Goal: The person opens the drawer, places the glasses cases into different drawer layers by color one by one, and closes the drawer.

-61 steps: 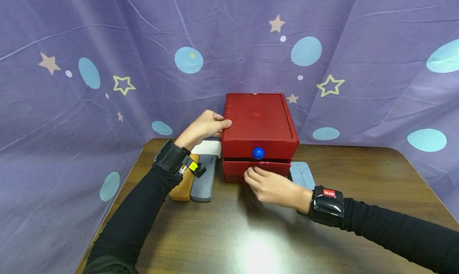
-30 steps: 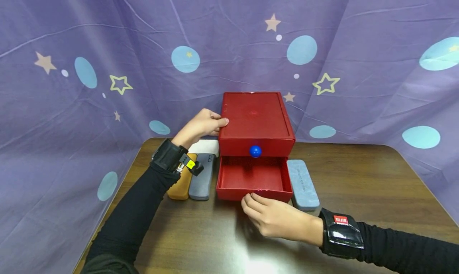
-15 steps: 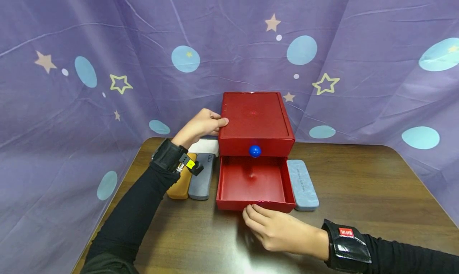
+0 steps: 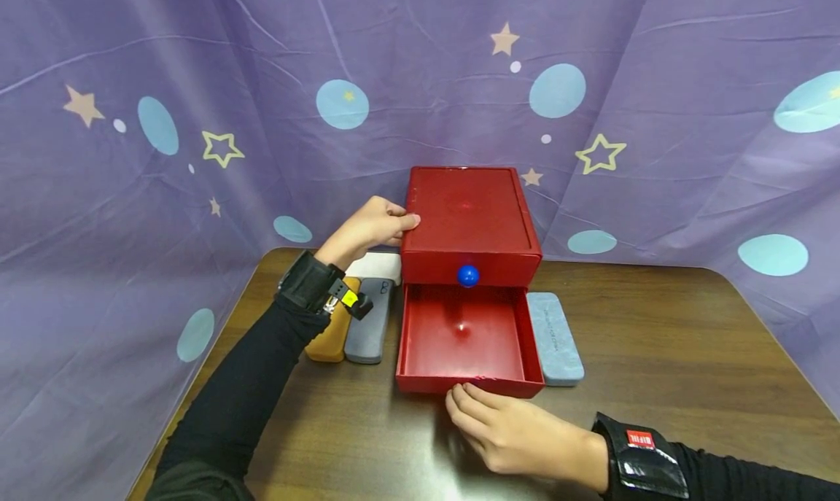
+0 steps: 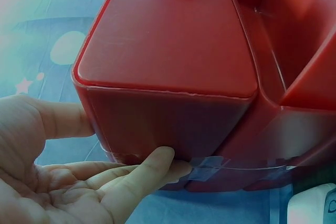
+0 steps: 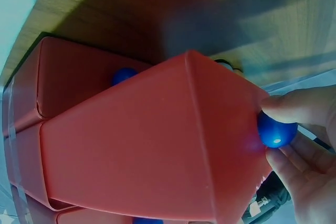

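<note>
A red two-drawer box (image 4: 469, 209) stands at the back middle of the wooden table (image 4: 663, 340). Its lower drawer (image 4: 462, 340) is pulled far out and shows an empty red floor. The upper drawer is closed, with a blue ball knob (image 4: 468, 276). My right hand (image 4: 505, 428) is at the front of the lower drawer, and in the right wrist view its thumb and fingers (image 6: 299, 108) pinch that drawer's blue knob (image 6: 275, 132). My left hand (image 4: 370, 227) rests against the box's upper left side, with fingers (image 5: 152, 163) fairly straight on the box wall (image 5: 168, 66).
Left of the box lie a tan case (image 4: 331, 333), a grey case (image 4: 369, 322) and a white case (image 4: 380, 266). A blue-grey case (image 4: 554, 337) lies along the drawer's right side. A purple curtain with stars and dots closes off the back and sides.
The lower drawer has gone from nearly closed to far out toward me. My right hand moved back with it. The left hand has stayed on the box.
</note>
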A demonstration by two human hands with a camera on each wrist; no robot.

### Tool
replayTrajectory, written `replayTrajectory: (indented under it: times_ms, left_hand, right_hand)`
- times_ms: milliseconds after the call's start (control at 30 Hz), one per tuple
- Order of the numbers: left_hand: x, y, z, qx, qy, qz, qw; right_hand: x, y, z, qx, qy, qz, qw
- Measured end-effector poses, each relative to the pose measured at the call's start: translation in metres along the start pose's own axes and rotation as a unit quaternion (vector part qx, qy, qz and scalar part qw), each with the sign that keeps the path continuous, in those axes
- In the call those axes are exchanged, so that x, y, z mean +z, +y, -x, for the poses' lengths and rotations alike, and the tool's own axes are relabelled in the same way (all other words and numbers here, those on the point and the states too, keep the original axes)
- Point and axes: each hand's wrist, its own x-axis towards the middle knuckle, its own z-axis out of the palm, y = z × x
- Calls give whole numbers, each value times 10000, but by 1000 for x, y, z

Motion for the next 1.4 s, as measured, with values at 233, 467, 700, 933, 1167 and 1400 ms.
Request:
replayTrajectory:
  times_ms: [233,467,700,933,1167,1400]
  left_hand:
    - [0,2,1,-25,-8,41,10000]
    - [0,2,1,6,-20,82,10000]
    - [0,3,2,30,-29,70,10000]
    - [0,2,2,54,-39,130,9999]
    - [0,0,-1,26,-12,129,9999]
    - [1,0,-1,10,14,158,9999]
  right_hand:
    - [0,-4,1,36,73,-120,9999]
    - [-2,-6,2,79,122,-221,9996]
    - [-5,-8,2,118,-29,-171,9998]
    - [-3,-10,1,143,85,-164,9997]
    - [-3,-11,1,180,7,-116,9998]
    - [-10,-8,-3,247,-222,-137,9994]
